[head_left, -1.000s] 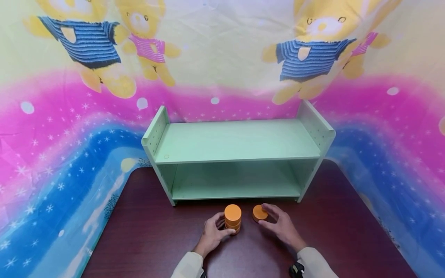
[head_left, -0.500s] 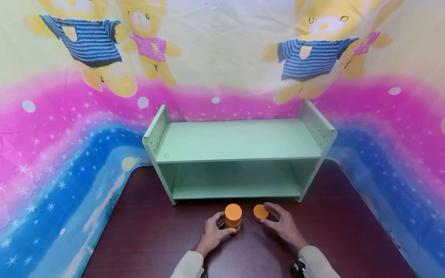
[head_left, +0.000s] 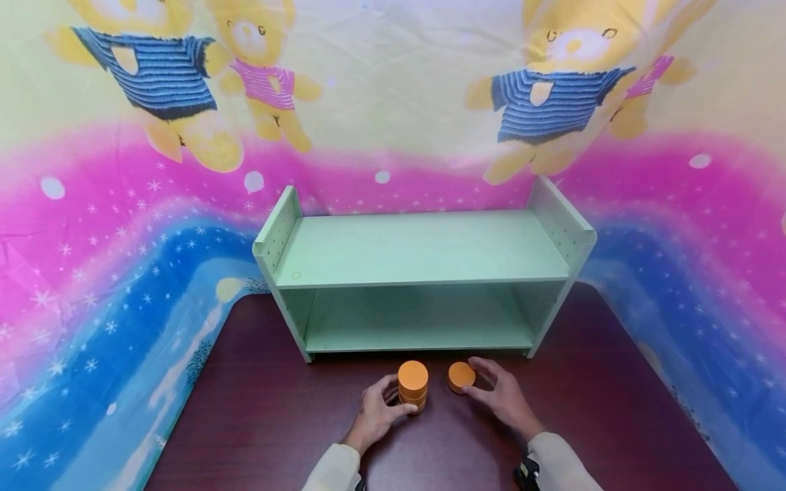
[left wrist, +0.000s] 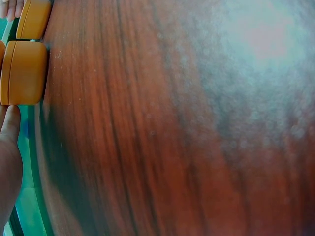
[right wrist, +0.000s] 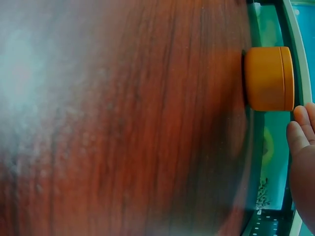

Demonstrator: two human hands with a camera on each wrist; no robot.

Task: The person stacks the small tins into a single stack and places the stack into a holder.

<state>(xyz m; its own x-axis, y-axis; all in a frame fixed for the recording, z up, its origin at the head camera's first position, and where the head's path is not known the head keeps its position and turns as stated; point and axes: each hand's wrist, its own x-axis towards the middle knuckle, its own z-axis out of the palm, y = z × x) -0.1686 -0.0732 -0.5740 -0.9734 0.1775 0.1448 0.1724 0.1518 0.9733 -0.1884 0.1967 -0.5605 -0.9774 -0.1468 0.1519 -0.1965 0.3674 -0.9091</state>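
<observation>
A: Where exactly is the orange stack (head_left: 413, 387)?

B: It stands on the counter (head_left: 620, 389), upright, so its long axis goes straight up. I count at least two round boxes in it. The single box (head_left: 461, 376) lies to its right and slightly farther from the person, low and flat on its base. Between the two there is a narrow strip of wood; they do not touch.

A: Which hand is nearer to each?

B: The left hand (head_left: 377, 409) belongs to the stack. It comes from the left and grasps the lower part, with the thumb across the near side. The right hand (head_left: 503, 402) is nearer to the single box, which lies to the left of its fingertips and a little forward.

A: Does the right hand grasp also?

B: I would say no. Its fingers are rather straight and loose at the right side of the box. Whether the fingertips touch the rim, I cannot tell surely.

A: And the room around?

B: In my judgement, the small gap between stack and single box matters most, because the hands face each other across it. Beyond, the front of the green shelf unit (head_left: 424, 249) is close, so forward room is short. Sideways the counter reaches much farther, until its edges meet the printed cloth (head_left: 669, 293).
</observation>
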